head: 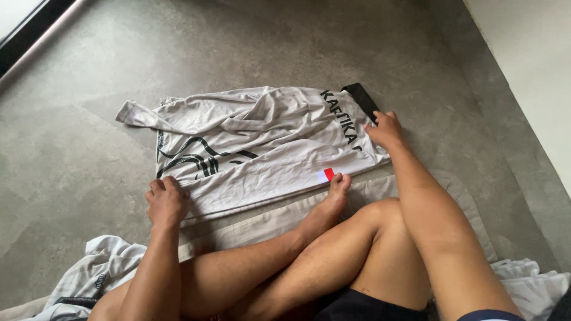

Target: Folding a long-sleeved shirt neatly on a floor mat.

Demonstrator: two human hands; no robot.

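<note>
A white sports shirt with black wavy lines, black lettering, a black collar band and a small red patch lies spread and crumpled on the grey floor. My left hand presses flat on the shirt's near left edge, fingers curled over the fabric. My right hand rests on the shirt's right end by the black collar band, fingers down on the cloth. My crossed bare legs sit just behind the shirt, and one foot touches its near edge by the red patch.
A beige cloth lies under my legs and the shirt's near edge. More white garments are heaped at the lower left and lower right. A white wall runs along the right side. A dark sill edge crosses the top left.
</note>
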